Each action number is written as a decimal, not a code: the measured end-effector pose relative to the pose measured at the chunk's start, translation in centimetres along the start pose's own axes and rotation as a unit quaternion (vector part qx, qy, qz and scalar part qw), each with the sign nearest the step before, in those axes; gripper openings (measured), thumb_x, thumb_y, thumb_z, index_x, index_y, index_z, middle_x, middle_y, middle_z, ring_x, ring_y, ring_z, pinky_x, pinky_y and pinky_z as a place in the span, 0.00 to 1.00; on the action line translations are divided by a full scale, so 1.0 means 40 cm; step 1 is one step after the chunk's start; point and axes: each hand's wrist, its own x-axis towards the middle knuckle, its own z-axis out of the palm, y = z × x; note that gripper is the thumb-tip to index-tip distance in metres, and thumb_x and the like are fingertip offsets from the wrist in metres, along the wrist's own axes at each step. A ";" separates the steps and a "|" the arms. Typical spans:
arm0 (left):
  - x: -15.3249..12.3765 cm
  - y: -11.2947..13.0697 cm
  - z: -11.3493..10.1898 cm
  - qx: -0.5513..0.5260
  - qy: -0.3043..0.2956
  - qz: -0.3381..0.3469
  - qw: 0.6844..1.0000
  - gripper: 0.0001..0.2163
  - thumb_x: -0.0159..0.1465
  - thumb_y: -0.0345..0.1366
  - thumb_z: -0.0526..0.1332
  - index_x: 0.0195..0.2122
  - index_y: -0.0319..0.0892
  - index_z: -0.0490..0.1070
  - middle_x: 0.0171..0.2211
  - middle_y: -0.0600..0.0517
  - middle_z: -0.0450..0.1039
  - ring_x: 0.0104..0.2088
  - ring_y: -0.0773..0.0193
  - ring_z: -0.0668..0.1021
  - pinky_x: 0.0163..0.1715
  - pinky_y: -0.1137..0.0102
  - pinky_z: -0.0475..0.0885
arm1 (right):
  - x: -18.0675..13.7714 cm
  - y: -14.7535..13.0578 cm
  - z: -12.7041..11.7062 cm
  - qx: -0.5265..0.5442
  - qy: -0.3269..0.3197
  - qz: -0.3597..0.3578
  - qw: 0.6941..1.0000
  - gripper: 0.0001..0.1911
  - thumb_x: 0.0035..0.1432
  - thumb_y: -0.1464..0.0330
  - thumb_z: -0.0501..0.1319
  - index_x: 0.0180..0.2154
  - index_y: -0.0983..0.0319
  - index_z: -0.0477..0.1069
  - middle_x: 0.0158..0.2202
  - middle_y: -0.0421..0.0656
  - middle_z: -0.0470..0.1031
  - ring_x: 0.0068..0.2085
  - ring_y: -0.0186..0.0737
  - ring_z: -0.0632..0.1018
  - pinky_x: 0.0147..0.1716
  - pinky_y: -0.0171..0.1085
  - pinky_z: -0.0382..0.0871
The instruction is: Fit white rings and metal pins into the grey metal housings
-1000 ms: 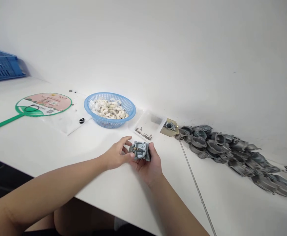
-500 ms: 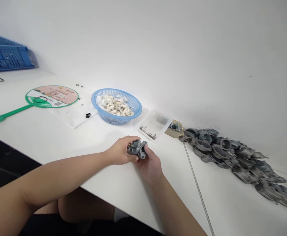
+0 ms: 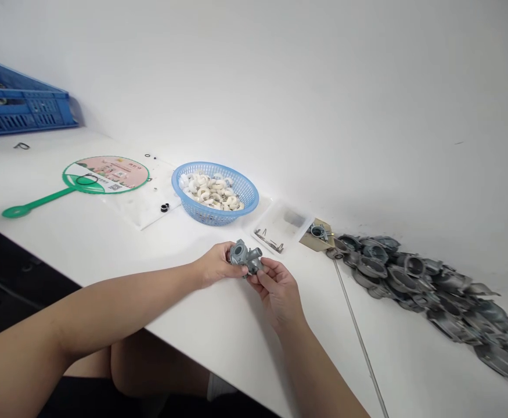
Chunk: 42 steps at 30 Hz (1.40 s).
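Observation:
A grey cast-metal carburetor body (image 3: 247,255) is held between both hands above the white table (image 3: 184,331). My left hand (image 3: 216,266) wraps its fingers around the left side, thumb along the lower front. On the opposite side, my right hand (image 3: 277,287) grips the lower right end with thumb and fingertips. A round opening faces up on the left of the casting, and a short tube sticks out to the right. The fingers hide its underside. Just beyond the hands stands a clear plastic tray (image 3: 299,232) with several thin metal pins.
A blue basket (image 3: 248,216) of white ring-shaped parts stands behind the hands. Grey metal castings (image 3: 410,273) are heaped along the wall at right, beside a small cardboard box (image 3: 312,240). A green-handled fan (image 3: 114,174), small black rings (image 3: 164,207) and a blue crate (image 3: 27,113) are leftward.
The carburetor body has been turned in my hands, so its round opening now shows on the left and the tube points right. My right hand's grip has shifted. The whole view has moved slightly.

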 end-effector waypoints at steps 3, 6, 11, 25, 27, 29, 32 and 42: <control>0.000 -0.002 -0.004 0.092 0.019 0.012 0.995 0.26 0.38 0.33 0.74 0.37 0.36 0.64 0.31 0.51 0.70 0.31 0.66 0.74 0.34 0.69 0.68 | 0.003 0.001 -0.007 -0.012 0.017 -0.029 0.999 0.18 0.38 0.71 0.71 0.34 0.62 0.69 0.25 0.36 0.73 0.24 0.30 0.74 0.30 0.35 0.72; -0.002 -0.006 -0.009 0.167 0.034 0.014 0.985 0.26 0.39 0.32 0.73 0.39 0.37 0.64 0.30 0.52 0.70 0.30 0.67 0.73 0.33 0.70 0.67 | 0.004 -0.002 -0.009 -0.036 0.026 -0.056 0.997 0.17 0.39 0.71 0.70 0.33 0.62 0.68 0.24 0.36 0.73 0.23 0.30 0.73 0.28 0.33 0.71; -0.009 0.004 -0.009 0.142 0.007 0.012 0.990 0.23 0.41 0.35 0.72 0.37 0.36 0.67 0.31 0.50 0.72 0.31 0.66 0.73 0.33 0.70 0.68 | -0.004 -0.011 -0.003 -0.126 0.020 -0.133 0.983 0.13 0.43 0.68 0.67 0.33 0.62 0.69 0.22 0.36 0.71 0.21 0.30 0.69 0.24 0.33 0.66; -0.009 0.032 -0.014 -0.093 0.009 -0.227 0.969 0.17 0.55 0.47 0.58 0.32 0.36 0.71 0.21 0.49 0.71 0.21 0.66 0.73 0.27 0.69 0.71 | -0.003 -0.005 -0.012 -0.245 -0.091 -0.280 0.924 0.18 0.43 0.67 0.67 0.40 0.58 0.73 0.40 0.44 0.68 0.41 0.43 0.72 0.42 0.44 0.70; -0.007 0.039 -0.016 -0.085 0.006 -0.249 0.965 0.19 0.55 0.49 0.57 0.31 0.36 0.71 0.20 0.49 0.71 0.19 0.66 0.73 0.28 0.68 0.71 | -0.009 -0.003 0.000 -0.244 -0.060 -0.284 0.925 0.18 0.42 0.65 0.68 0.40 0.58 0.73 0.40 0.45 0.68 0.40 0.43 0.72 0.40 0.44 0.72; -0.007 0.047 -0.016 -0.067 -0.001 -0.265 0.962 0.20 0.55 0.51 0.56 0.30 0.35 0.71 0.19 0.49 0.71 0.17 0.66 0.73 0.27 0.68 0.71 | -0.016 0.000 0.012 -0.266 -0.049 -0.292 0.918 0.20 0.41 0.65 0.68 0.41 0.57 0.73 0.39 0.45 0.70 0.38 0.43 0.73 0.38 0.44 0.72; -0.008 0.055 -0.016 -0.041 -0.005 -0.278 0.960 0.21 0.56 0.53 0.55 0.29 0.35 0.71 0.18 0.48 0.71 0.17 0.66 0.73 0.27 0.68 0.71 | -0.027 0.005 0.022 -0.294 -0.034 -0.300 0.907 0.20 0.39 0.67 0.69 0.39 0.56 0.74 0.35 0.43 0.72 0.34 0.42 0.73 0.37 0.44 0.72; 0.003 0.040 -0.030 0.026 -0.052 -0.328 0.943 0.39 0.44 0.72 0.42 0.23 0.36 0.67 0.18 0.45 0.71 0.18 0.60 0.74 0.23 0.65 0.70 | -0.013 0.000 -0.003 -0.230 0.038 -0.182 0.955 0.16 0.44 0.63 0.66 0.37 0.62 0.73 0.26 0.40 0.73 0.27 0.38 0.73 0.30 0.40 0.71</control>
